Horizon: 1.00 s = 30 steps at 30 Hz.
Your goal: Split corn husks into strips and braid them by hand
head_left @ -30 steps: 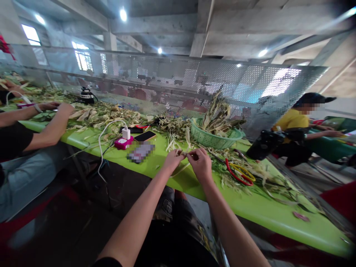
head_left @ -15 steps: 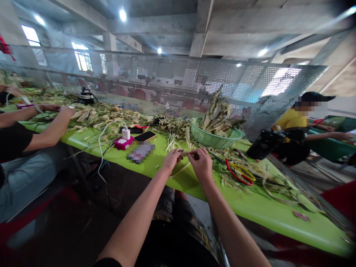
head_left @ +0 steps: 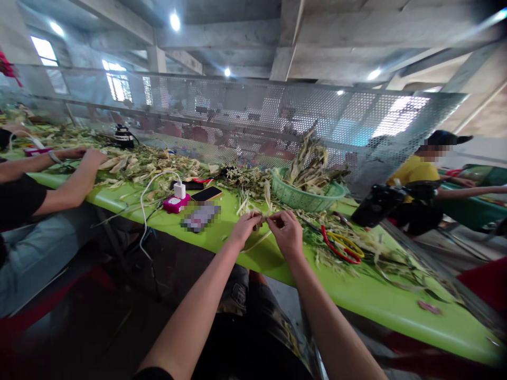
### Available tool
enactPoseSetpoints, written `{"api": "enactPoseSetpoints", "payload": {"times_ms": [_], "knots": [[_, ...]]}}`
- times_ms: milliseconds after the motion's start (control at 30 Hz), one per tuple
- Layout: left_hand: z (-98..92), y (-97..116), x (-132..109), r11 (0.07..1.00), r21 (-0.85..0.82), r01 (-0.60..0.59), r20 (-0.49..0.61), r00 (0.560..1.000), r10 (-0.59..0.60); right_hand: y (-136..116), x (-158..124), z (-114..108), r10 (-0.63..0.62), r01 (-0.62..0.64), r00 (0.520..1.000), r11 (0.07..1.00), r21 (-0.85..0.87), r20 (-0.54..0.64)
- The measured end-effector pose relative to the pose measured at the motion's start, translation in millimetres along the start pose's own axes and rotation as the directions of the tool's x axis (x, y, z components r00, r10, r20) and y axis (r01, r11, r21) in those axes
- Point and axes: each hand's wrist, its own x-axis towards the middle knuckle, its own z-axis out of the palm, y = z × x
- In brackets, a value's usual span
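Above the near edge of the green table (head_left: pixel 222 240), my left hand (head_left: pixel 246 227) and my right hand (head_left: pixel 285 229) meet with their fingertips pinched. Between them is a pale strip of dried husk (head_left: pixel 268 203), one end rising above the fingers and another trailing below. Both hands are closed on it; the fingers hide its middle. Beyond my hands stands a green plastic basket (head_left: pixel 304 200) holding long dried husks (head_left: pixel 307 163). To the right of my right hand lie scissors with red and yellow handles (head_left: pixel 343 249).
Left of my hands are a phone (head_left: pixel 206 193), a pink power block (head_left: pixel 175 203) with a white charger (head_left: pixel 179 189), and a blurred flat item (head_left: pixel 200 216). Husk scraps (head_left: pixel 158 163) cover the table's back. A perforated metal screen (head_left: pixel 237 116) stands behind. People sit on both sides.
My hands stay almost in place, with only slight finger movement on the husk strip. At the right, the person in yellow has reached an arm farther out.
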Motion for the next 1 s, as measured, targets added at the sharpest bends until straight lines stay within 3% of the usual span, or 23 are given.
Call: {"api": "enactPoseSetpoints", "payload": {"times_ms": [600,800,1000], "knots": [[-0.5,-0.6,-1.0,0.993,0.11,-0.038,0.06,0.998,0.031,5.1,0.0,0.8,0.028,-0.029,0.999,0.999,-0.034,-0.02],[-1.5,-2.1,-0.1,0.998,0.04,-0.039,0.015,0.999,0.038,3.3,-1.1,-0.1,0.02,-0.022,0.999,0.999,0.03,0.042],[-1.8,-1.4,0.1,1.0,0.011,-0.028,0.011,1.0,0.027,3.8,-0.5,-0.1,0.03,-0.03,1.0,0.997,0.068,-0.003]]}}
